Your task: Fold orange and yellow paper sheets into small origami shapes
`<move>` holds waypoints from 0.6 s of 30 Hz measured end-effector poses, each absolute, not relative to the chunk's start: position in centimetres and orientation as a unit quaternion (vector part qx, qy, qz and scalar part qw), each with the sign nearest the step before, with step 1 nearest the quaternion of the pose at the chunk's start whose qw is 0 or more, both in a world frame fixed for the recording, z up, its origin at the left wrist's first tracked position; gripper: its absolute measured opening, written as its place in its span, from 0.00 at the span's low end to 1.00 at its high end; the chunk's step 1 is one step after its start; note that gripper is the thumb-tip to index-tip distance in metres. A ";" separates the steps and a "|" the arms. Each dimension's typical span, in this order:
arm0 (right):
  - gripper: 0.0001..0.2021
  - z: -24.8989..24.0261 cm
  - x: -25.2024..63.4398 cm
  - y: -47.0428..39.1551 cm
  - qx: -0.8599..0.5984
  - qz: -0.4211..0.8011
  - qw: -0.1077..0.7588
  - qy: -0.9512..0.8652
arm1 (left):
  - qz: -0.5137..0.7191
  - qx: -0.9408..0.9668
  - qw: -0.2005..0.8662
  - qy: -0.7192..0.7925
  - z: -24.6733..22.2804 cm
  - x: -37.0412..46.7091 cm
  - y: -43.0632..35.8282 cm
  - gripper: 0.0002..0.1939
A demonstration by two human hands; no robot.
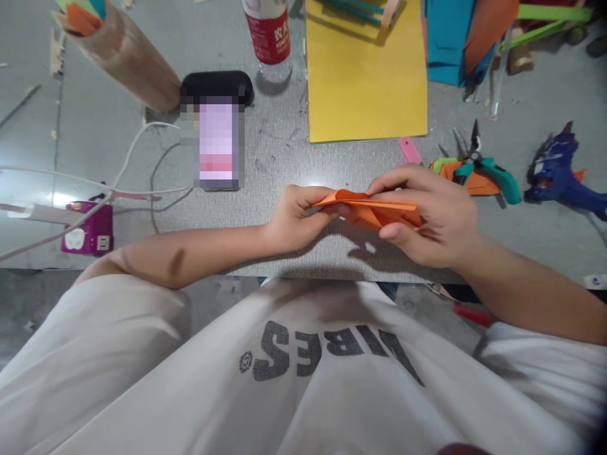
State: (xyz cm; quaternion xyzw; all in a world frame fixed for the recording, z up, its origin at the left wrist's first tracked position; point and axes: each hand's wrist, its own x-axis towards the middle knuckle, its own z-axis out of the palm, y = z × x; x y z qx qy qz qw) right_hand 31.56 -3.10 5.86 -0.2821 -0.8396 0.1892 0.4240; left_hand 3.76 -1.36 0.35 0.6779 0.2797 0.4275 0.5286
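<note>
Head view: a folded orange paper piece is held between both hands just above the near edge of the grey table. Its left tip is pinched by the left hand, whose fingers are curled tight around that end, while the right hand is closed over the wider right portion — fingers laid across the top, thumb pressed against the near side. The paper is kept roughly level and spans the gap between the two hands.

Beyond the hands, a yellow sheet is laid flat on the table, with a bottle beside its left edge and a phone further left. To the right, teal-handled pliers are seen resting on orange and green paper scraps, and a blue glue gun lies well apart — near the table's right side. A purple power strip sits at the far left.
</note>
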 end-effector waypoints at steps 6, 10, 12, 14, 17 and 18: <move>0.12 5.7 31.1 -3.4 -0.318 0.186 0.462 -0.807 | 0.418 0.676 0.541 0.274 0.6 3.8 -1.2 0.27; 0.06 5.6 31.2 -3.5 -0.362 0.228 0.442 -0.788 | 0.429 0.659 0.558 0.264 1.0 3.9 -1.3 0.24; 0.06 5.5 31.2 -3.5 -0.368 0.233 0.458 -0.775 | 0.436 0.652 0.561 0.264 1.1 4.0 -1.2 0.25; 0.09 5.2 31.1 -3.6 -0.380 0.236 0.469 -0.761 | 0.440 0.650 0.562 0.260 1.3 4.2 -1.2 0.24; 0.15 4.9 30.8 -3.9 -0.421 0.242 0.475 -0.734 | 0.454 0.646 0.558 0.257 1.5 4.3 -1.1 0.24; 0.16 4.8 30.7 -4.0 -0.430 0.246 0.484 -0.722 | 0.455 0.645 0.556 0.260 1.5 4.3 -1.1 0.24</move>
